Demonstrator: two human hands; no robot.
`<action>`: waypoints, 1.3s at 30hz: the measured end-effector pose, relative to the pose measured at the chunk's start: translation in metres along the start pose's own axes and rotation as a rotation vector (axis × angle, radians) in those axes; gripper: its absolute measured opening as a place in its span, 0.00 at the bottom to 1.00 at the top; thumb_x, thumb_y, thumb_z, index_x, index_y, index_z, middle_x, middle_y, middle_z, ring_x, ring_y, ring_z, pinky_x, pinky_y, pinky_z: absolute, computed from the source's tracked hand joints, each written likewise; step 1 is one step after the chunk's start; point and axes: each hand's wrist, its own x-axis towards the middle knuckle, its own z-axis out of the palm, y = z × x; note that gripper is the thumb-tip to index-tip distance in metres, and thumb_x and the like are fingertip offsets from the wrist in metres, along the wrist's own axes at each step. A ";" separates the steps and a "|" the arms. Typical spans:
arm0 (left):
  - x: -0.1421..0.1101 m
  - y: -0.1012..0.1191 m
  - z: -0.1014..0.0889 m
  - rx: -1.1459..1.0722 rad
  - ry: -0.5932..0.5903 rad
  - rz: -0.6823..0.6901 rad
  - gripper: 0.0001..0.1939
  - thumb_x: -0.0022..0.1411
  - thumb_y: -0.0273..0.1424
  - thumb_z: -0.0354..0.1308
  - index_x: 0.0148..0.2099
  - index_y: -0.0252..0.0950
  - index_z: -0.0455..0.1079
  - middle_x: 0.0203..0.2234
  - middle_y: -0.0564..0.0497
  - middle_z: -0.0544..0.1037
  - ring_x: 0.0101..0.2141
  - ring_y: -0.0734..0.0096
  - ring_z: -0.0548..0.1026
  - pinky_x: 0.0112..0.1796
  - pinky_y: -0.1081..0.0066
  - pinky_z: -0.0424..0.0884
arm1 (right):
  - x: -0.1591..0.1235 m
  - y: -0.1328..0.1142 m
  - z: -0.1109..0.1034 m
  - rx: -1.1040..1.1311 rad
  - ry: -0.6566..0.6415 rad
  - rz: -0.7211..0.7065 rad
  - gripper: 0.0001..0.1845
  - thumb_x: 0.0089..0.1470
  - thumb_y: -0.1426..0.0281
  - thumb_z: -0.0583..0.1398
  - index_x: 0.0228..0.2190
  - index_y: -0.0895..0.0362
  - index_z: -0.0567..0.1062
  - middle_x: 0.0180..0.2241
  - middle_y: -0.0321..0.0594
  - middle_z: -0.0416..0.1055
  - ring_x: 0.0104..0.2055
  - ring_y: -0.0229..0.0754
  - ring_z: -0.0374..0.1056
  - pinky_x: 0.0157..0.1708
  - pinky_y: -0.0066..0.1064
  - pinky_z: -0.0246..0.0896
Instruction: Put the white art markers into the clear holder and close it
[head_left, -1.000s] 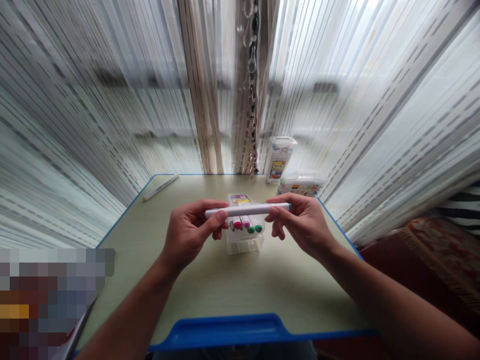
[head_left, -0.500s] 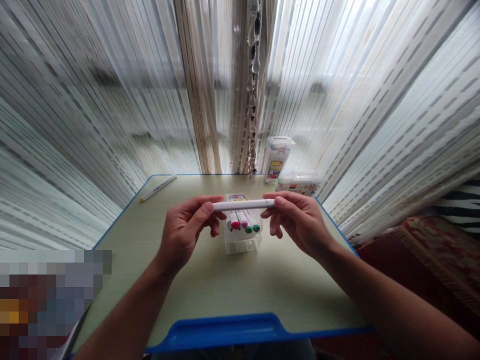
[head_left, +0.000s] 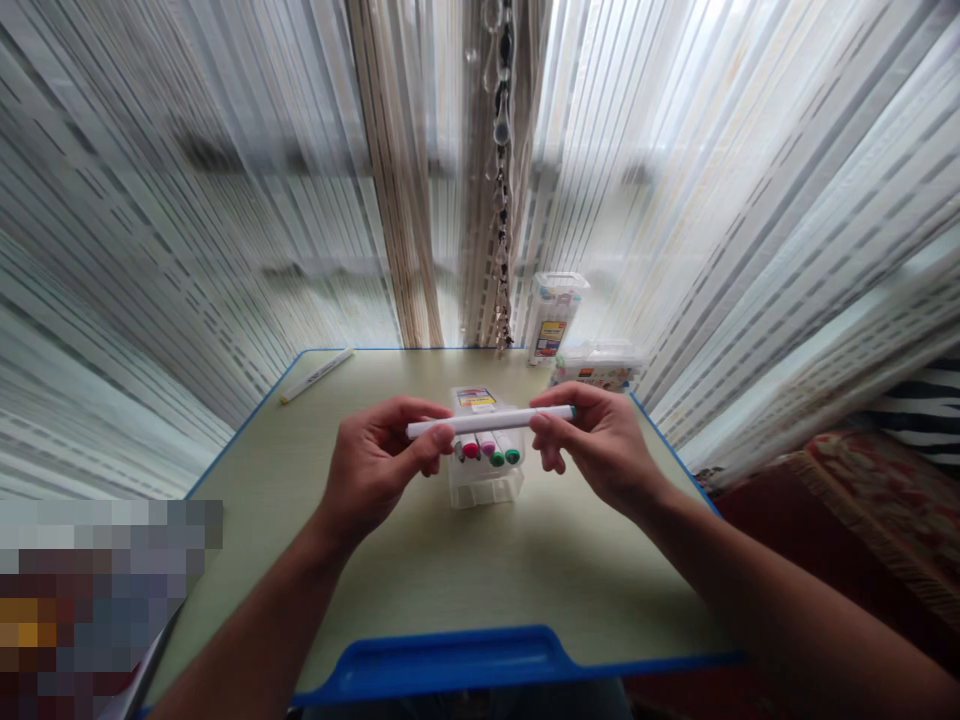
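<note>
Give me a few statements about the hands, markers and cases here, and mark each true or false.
1. The left hand and right hand hold one white marker. True.
2. The yellow-tipped marker stands upright. False: it lies on the table.
3. The tall clear case stands on end. True.
4. No green caps show behind the held marker. False: two do, beside a red cap and a pink one.

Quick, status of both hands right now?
Left hand: closed, pinching one end of the white marker.
Right hand: closed, pinching the same marker near its other end, the one with a green tip.
</note>
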 end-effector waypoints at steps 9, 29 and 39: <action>0.000 -0.004 -0.003 -0.241 0.001 -0.034 0.12 0.66 0.33 0.63 0.48 0.34 0.81 0.28 0.45 0.83 0.25 0.71 0.77 0.23 0.74 0.71 | 0.001 -0.008 0.002 0.114 -0.014 0.050 0.14 0.56 0.62 0.69 0.39 0.60 0.83 0.28 0.45 0.83 0.16 0.39 0.74 0.13 0.23 0.65; -0.002 0.002 0.004 0.027 0.053 -0.033 0.13 0.57 0.33 0.72 0.42 0.32 0.79 0.18 0.53 0.78 0.20 0.75 0.74 0.24 0.76 0.72 | -0.001 0.002 0.000 -0.091 0.015 -0.065 0.12 0.52 0.64 0.72 0.30 0.60 0.81 0.25 0.43 0.80 0.20 0.39 0.75 0.16 0.24 0.68; -0.002 0.004 0.002 0.043 0.051 -0.062 0.12 0.55 0.33 0.71 0.39 0.31 0.80 0.19 0.53 0.77 0.18 0.76 0.71 0.21 0.76 0.68 | -0.003 0.002 0.001 -0.059 -0.034 -0.033 0.13 0.52 0.64 0.72 0.37 0.61 0.83 0.25 0.44 0.80 0.20 0.41 0.76 0.15 0.26 0.68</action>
